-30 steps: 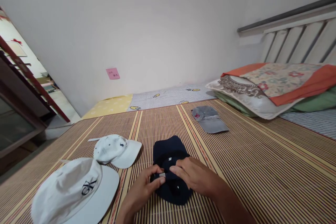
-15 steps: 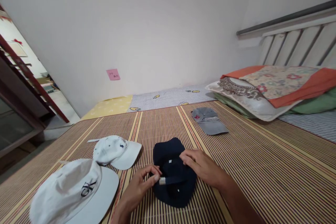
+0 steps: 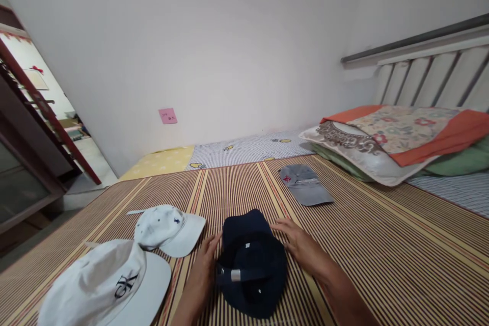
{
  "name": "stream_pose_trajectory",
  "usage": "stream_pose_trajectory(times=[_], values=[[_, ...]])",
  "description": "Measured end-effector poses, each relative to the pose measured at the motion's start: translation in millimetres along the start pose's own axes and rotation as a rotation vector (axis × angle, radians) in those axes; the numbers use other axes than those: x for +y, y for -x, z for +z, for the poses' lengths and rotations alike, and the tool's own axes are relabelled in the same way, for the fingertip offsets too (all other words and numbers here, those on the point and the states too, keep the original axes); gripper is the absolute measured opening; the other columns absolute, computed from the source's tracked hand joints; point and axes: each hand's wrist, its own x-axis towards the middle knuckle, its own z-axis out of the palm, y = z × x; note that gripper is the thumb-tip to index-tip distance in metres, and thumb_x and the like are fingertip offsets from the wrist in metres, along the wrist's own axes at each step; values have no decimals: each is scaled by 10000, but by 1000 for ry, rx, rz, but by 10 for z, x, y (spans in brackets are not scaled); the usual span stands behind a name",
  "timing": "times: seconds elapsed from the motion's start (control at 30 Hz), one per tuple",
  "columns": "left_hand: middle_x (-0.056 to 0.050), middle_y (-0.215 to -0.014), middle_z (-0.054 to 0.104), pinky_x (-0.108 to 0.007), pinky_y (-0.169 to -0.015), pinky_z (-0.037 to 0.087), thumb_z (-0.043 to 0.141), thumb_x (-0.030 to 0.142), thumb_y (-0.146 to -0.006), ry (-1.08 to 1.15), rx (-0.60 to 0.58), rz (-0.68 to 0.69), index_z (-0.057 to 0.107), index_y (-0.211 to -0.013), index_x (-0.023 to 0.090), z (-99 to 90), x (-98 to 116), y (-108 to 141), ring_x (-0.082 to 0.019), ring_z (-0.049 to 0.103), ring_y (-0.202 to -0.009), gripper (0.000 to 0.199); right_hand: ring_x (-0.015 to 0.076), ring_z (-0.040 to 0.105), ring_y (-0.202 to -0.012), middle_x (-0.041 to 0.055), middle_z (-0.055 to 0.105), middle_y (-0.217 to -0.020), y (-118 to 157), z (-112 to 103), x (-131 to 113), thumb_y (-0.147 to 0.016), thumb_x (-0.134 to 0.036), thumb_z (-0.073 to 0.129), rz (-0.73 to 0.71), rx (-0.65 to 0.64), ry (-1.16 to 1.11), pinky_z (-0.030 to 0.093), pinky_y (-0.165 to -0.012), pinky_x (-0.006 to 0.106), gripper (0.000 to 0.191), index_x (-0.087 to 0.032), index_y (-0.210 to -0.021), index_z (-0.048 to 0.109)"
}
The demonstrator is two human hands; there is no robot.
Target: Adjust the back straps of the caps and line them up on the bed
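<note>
While both palms frame it, the navy cap (image 3: 252,260) lies upside down on the striped bamboo mat (image 3: 382,244), its hollow facing up and its back strap (image 3: 239,275) with a small silver clasp stretched across the near side of the opening. A tiny white label shows inside the crown.

Against the cap's left edge rests the left hand (image 3: 202,270), fingers straight and close together, flat along the fabric and gripping nothing. At the cap's right edge lies the right hand (image 3: 303,247), fingers loosely spread and extended, their tips touching or just beside the brim end; it too holds nothing.

Just left of the navy cap sits a small white cap (image 3: 168,229) with a dark emblem, brim pointing toward the navy one, the two apart. Nearer and further left of the navy cap lies a larger white hat (image 3: 103,285) bearing dark letters, its brim close to the left forearm. Beyond the navy cap and somewhat to its right, well apart, a grey cap (image 3: 305,191) lies flat on the mat.

Far right of the navy cap, stacked pillows (image 3: 389,137) lean by a slatted headboard (image 3: 428,71). Beyond the cap, on the white wall, a pink note (image 3: 168,115) is stuck.
</note>
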Motion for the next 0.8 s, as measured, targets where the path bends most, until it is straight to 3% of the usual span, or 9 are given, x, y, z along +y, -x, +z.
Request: stream_pose_trajectory(times=[0.13,0.33,0.8], values=[[-99,-1578,498,-519,-1248,331,519,82,-757,85,-61,-32,660,-1377,331,38,56,8,-293,444,-1488,683,251,493,-1443,71,566,-1505,-5,80,-37,-784,-4,488,-24,-13,-75,361,-1223,511,550,-299,-1156,765],[-116,-1471,584,-528,-1192,405,524,119,-756,166,-23,-11,789,-1131,287,37,125,-9,-307,548,-1386,489,270,523,-1414,59,568,-1503,1,65,-147,-839,-74,512,-54,-13,-136,399,-1187,505,369,-291,-951,790],[-114,-1442,606,-546,-1169,407,488,69,-719,78,-27,-4,792,-1093,295,70,52,-6,-317,559,-1367,533,278,597,-1312,72,655,-1381,-40,91,-116,-815,-102,539,-36,-5,-160,442,-1130,477,315,-278,-896,787]])
